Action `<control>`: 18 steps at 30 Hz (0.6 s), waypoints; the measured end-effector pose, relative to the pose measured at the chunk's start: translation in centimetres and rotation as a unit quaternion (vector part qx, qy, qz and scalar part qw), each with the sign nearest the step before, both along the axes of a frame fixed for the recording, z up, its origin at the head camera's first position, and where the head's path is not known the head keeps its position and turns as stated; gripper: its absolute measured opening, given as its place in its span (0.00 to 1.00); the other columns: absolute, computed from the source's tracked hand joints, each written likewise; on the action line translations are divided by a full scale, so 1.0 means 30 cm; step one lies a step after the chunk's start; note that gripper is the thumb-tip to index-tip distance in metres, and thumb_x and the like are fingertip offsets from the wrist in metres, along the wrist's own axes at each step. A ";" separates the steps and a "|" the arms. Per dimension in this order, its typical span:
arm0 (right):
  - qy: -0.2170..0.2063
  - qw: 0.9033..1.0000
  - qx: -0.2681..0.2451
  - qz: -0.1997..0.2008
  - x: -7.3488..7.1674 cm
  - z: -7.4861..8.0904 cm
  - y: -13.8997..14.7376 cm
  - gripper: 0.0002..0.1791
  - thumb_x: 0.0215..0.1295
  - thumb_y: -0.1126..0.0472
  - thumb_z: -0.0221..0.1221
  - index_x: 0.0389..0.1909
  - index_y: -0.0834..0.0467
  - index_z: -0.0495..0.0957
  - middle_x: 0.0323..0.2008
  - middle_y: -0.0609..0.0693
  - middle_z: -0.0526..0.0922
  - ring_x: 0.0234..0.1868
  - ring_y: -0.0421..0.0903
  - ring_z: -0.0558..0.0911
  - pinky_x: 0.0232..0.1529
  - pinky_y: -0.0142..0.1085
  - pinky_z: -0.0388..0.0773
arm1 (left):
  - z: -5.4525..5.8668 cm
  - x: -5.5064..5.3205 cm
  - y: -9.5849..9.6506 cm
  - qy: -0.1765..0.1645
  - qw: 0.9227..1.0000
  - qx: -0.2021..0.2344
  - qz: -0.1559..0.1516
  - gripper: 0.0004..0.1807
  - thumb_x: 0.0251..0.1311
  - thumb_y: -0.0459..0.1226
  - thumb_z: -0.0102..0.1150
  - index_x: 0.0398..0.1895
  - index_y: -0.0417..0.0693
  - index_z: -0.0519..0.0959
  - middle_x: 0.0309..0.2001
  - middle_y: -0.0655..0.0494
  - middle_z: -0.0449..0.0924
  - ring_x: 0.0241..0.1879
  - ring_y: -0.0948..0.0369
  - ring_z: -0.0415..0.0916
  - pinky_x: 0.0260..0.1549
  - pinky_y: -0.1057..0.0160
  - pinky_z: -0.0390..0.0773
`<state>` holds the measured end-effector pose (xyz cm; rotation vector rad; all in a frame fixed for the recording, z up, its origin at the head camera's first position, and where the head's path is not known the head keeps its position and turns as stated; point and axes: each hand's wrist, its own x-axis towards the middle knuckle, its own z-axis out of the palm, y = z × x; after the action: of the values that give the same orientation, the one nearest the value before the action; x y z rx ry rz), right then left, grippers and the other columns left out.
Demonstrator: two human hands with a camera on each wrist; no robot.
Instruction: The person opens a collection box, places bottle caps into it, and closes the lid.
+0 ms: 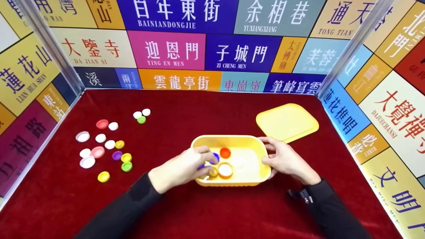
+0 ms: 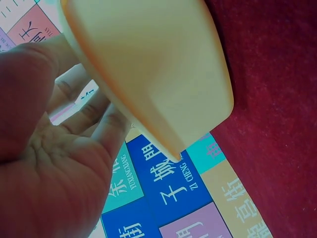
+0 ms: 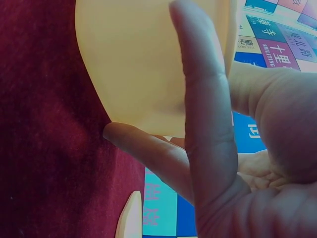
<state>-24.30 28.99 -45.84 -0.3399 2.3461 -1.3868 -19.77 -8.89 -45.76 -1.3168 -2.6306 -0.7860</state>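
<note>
A yellow plastic box (image 1: 245, 140) lies open on the cloth, with several bottle caps inside: a red cap (image 1: 225, 153), an orange-rimmed white cap (image 1: 225, 170), a yellow cap (image 1: 213, 171) and blue ones. My left hand (image 1: 186, 167) reaches over the left rim, bent fingers down among the caps. Its thumb and fingertips are by the yellow and blue caps; whether they pinch one is unclear. In the left wrist view the box wall (image 2: 158, 64) hides those fingertips. My right hand (image 1: 285, 159) grips the box's right end, thumb and fingers (image 3: 208, 99) against the wall.
Several loose caps lie to the left, among them a purple cap (image 1: 117, 155), a green cap (image 1: 126, 166) and a red cap (image 1: 102, 124). Behind the box to the right lies a yellow lid (image 1: 287, 122). Panels printed with lettering (image 1: 167, 49) enclose the red cloth (image 1: 159, 212).
</note>
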 end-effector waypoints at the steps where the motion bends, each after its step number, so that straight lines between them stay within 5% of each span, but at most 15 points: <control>1: 0.001 1.000 0.000 0.001 -0.001 0.001 0.000 0.44 0.74 0.73 0.66 0.90 0.59 0.66 0.76 0.69 0.83 0.40 0.60 0.97 0.28 0.52 0.94 | 0.003 -0.002 -0.001 0.002 1.000 0.002 0.000 0.11 0.76 0.33 0.77 0.57 0.43 0.92 0.53 0.47 0.89 0.46 0.53 0.89 0.47 0.60 0.92; 18: -0.006 1.000 -0.007 -0.002 -0.005 0.002 -0.001 0.45 0.74 0.74 0.66 0.90 0.60 0.65 0.78 0.70 0.81 0.43 0.59 0.97 0.30 0.54 0.95 | 0.027 -0.035 -0.058 0.052 0.997 0.013 0.054 0.08 0.82 0.38 0.72 0.55 0.43 0.91 0.51 0.46 0.87 0.44 0.54 0.86 0.46 0.59 0.92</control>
<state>-24.45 28.96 -45.80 -0.3299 2.3295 -1.4047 -20.84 -10.63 -44.95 -1.1637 -2.5759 -0.7134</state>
